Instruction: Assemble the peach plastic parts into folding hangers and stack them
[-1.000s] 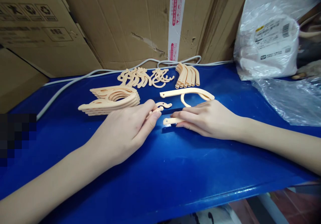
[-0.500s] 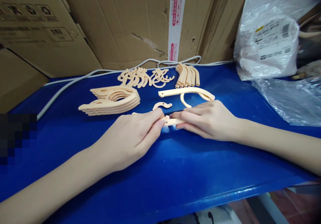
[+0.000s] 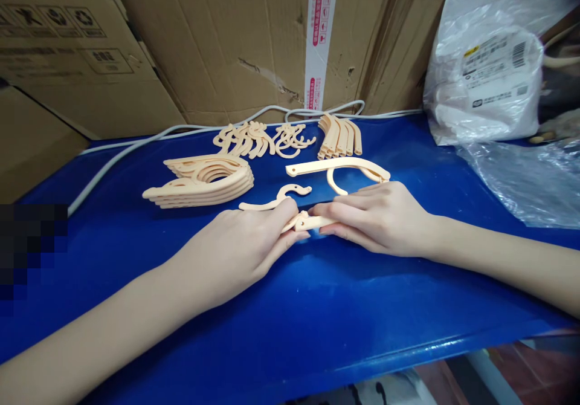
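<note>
Between my fingertips lie cream plastic hanger pieces, joined or overlapping near a small hole. My left hand is closed on their left part, which it mostly hides. My right hand pinches the arm piece on the right, its far end covered by my fingers. Just beyond my left hand lies a loose cream hook piece, partly hidden. A long curved hanger arm rests beyond my right hand, over another curved hook part.
A stack of folded cream hangers sits at left. Behind are a pile of hook pieces, some rings and a bundle of arms. A white cable, cardboard boxes and a plastic bag border the blue table.
My left thumb has shifted down, so the end of the arm piece with its hole shows more. The loose hook piece behind is less covered. My right hand has barely moved.
</note>
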Available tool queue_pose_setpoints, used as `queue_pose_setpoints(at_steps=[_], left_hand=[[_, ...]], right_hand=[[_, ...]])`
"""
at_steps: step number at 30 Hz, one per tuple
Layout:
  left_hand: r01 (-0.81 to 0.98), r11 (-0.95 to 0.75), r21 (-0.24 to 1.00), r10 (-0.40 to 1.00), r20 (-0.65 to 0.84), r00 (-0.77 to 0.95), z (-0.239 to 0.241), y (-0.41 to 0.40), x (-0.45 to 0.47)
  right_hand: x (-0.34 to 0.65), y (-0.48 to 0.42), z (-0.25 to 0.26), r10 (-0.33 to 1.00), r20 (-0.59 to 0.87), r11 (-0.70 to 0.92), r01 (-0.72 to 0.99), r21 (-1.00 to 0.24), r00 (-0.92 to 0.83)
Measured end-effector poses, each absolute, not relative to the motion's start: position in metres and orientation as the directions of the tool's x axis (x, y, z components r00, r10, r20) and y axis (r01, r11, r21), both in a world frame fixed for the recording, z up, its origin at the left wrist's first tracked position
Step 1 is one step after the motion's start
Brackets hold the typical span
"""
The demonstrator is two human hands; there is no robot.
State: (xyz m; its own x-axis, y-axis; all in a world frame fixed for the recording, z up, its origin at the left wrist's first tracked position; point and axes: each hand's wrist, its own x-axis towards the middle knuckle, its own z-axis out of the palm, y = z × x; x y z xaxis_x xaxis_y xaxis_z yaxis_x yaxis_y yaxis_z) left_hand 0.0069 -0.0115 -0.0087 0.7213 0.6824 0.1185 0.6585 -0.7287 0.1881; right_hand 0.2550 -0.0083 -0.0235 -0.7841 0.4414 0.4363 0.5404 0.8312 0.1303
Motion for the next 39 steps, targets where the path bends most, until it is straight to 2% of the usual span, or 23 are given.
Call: queue_pose_setpoints(at_steps=[4, 12, 23, 33, 39], left_hand=[[0.667, -0.732, 0.141, 0.681, 0.12, 0.722, -0.0076, -0.0117, 0.0078], [0.641, -0.766, 0.044, 0.632, 0.228, 0.741, -0.0138, -0.0086, 0.0034], [0.546, -0.759, -0.356, 0.436, 0.344, 0.831, -0.0096, -0.0105, 0.0056], [0.492, -0.695, -0.525, 0.35, 0.35, 0.869, -0.0082, -0.0104, 0.0037], [0.412, -0.711, -0.57, 0.278, 0.311, 0.909, -0.0104, -0.01, 0.0018]], right_hand=[[0.2547, -0.0088, -0.0233, 0.432, 0.444, 0.826, 0.542, 0.155, -0.785], [0.2535, -0.0084, -0.0227, 0.442, 0.44, 0.819, 0.552, 0.157, -0.782], [0.2528, -0.0104, -0.0224, 0.481, 0.435, 0.819, 0.567, 0.085, -0.761], [0.248, -0.0129, -0.0193, 0.57, 0.326, 0.809, 0.584, -0.061, -0.755], [0.2468, -0.0116, -0.0145, 0.605, 0.19, 0.79, 0.552, -0.268, -0.773]])
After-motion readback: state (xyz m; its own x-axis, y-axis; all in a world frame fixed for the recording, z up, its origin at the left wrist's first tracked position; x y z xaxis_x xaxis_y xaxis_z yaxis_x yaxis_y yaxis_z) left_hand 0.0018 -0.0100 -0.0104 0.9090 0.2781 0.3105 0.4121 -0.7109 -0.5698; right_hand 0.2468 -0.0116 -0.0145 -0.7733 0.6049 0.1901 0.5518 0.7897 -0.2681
